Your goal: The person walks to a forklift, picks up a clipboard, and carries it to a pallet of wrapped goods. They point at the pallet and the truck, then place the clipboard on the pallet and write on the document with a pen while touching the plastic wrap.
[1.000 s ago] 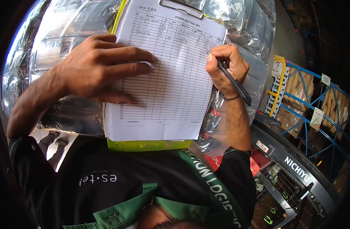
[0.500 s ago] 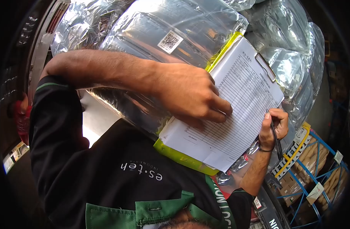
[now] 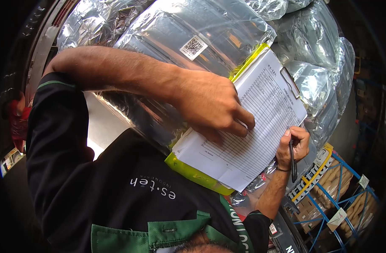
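Observation:
A clipboard (image 3: 198, 178) with a yellow-green edge lies tilted on plastic-wrapped goods in front of my chest. White printed sheets (image 3: 226, 158) with a ruled table are under its metal clip (image 3: 289, 80). My left hand (image 3: 216, 103) rests on the middle of the top sheet, its fingers bent but apart, with nothing seen in them. At the sheet's right edge, my right hand (image 3: 295, 145) is closed around a dark pen (image 3: 292, 158). The pen's upper end points down and to the right; its writing end is near the paper.
Shiny plastic-wrapped packages (image 3: 313, 38) surround the clipboard; one bears a QR label (image 3: 194, 47). Blue racking (image 3: 328, 211) with stacked goods stands at lower right. A person in red (image 3: 19, 122) is at the far left.
My right hand with the pen has shifted slightly left and down in the view, and the pen stands more upright. My left hand stays on the sheet. The whole view has shifted slightly.

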`<state>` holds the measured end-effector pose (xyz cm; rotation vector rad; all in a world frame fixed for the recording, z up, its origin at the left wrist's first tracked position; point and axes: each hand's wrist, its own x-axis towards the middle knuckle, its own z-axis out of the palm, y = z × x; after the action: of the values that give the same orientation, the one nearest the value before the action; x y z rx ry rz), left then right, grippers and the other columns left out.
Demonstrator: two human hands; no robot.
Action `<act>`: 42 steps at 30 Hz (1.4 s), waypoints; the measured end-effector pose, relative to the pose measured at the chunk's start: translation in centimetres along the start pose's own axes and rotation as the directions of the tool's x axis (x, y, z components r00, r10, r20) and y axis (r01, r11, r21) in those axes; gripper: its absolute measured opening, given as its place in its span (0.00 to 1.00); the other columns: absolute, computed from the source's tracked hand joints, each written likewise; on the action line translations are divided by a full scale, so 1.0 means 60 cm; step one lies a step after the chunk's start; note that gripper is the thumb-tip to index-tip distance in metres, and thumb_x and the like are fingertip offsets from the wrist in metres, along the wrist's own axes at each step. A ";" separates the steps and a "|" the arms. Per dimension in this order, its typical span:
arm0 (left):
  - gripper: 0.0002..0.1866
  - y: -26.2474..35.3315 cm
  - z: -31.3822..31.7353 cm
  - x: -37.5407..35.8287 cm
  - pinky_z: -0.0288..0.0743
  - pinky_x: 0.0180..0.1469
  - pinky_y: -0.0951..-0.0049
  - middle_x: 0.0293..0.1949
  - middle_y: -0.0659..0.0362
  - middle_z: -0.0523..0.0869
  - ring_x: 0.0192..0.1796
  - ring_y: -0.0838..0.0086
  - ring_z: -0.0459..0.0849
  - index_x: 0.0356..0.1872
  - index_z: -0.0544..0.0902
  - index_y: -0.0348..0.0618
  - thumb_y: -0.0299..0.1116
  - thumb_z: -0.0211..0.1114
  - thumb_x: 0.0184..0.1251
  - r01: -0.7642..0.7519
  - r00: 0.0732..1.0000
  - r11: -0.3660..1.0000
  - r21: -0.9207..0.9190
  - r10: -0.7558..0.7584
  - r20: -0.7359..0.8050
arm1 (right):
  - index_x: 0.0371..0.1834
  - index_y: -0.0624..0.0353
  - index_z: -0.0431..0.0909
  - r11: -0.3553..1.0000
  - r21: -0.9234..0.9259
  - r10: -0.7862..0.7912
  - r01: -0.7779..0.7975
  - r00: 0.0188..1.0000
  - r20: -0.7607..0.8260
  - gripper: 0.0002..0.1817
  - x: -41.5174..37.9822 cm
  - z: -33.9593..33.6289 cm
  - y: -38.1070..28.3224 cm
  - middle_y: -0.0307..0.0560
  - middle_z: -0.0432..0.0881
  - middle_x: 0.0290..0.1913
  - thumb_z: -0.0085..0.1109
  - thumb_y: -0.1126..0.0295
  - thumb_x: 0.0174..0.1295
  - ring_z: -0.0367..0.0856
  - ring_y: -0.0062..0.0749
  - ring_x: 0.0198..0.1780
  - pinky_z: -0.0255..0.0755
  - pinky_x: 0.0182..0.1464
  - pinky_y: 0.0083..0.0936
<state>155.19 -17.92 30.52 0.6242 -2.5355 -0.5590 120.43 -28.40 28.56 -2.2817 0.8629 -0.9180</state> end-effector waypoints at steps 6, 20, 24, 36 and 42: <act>0.27 -0.003 0.004 0.000 0.93 0.49 0.65 0.68 0.54 0.84 0.45 0.63 0.96 0.59 0.88 0.39 0.45 0.79 0.64 0.008 0.999 1.000 -0.027 -0.009 -0.032 | 0.42 0.64 0.75 0.999 0.028 0.036 -0.036 0.999 0.008 0.10 0.002 -0.004 -0.002 0.46 0.84 0.38 0.69 0.73 0.68 0.74 0.19 0.30 0.72 0.32 0.18; 0.26 -0.005 0.002 0.000 0.92 0.47 0.64 0.67 0.54 0.85 0.45 0.62 0.95 0.58 0.87 0.40 0.44 0.78 0.64 0.008 0.999 0.998 -0.057 -0.010 -0.039 | 0.42 0.63 0.73 0.993 0.084 0.076 -0.078 0.997 0.024 0.10 0.000 -0.008 0.004 0.46 0.83 0.39 0.67 0.75 0.67 0.74 0.17 0.32 0.73 0.34 0.18; 0.25 -0.005 0.000 0.003 0.92 0.47 0.63 0.67 0.53 0.85 0.45 0.62 0.95 0.57 0.87 0.39 0.44 0.78 0.64 0.011 0.999 0.997 -0.070 -0.013 -0.039 | 0.42 0.63 0.73 0.988 0.120 0.100 -0.101 0.995 0.018 0.10 -0.001 -0.007 0.005 0.46 0.83 0.39 0.67 0.75 0.68 0.74 0.17 0.32 0.72 0.34 0.17; 0.29 -0.001 -0.008 0.004 0.94 0.50 0.62 0.65 0.54 0.87 0.54 0.60 0.95 0.63 0.87 0.41 0.45 0.79 0.65 0.049 0.999 0.995 -0.084 -0.047 0.021 | 0.41 0.64 0.73 0.990 0.103 0.096 -0.098 0.995 0.025 0.10 0.001 -0.009 0.004 0.46 0.83 0.38 0.66 0.73 0.69 0.75 0.18 0.32 0.73 0.34 0.18; 0.29 -0.002 -0.006 0.005 0.95 0.49 0.62 0.65 0.54 0.88 0.53 0.60 0.95 0.63 0.87 0.41 0.45 0.79 0.65 0.057 0.998 0.995 -0.084 -0.055 0.021 | 0.41 0.64 0.73 0.989 0.102 0.102 -0.103 0.995 0.017 0.10 0.001 -0.007 0.003 0.47 0.83 0.39 0.66 0.73 0.68 0.75 0.18 0.32 0.73 0.34 0.18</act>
<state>155.17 -18.24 30.85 0.6639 -2.5040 -0.6910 120.10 -28.65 28.76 -2.1328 0.8988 -0.8817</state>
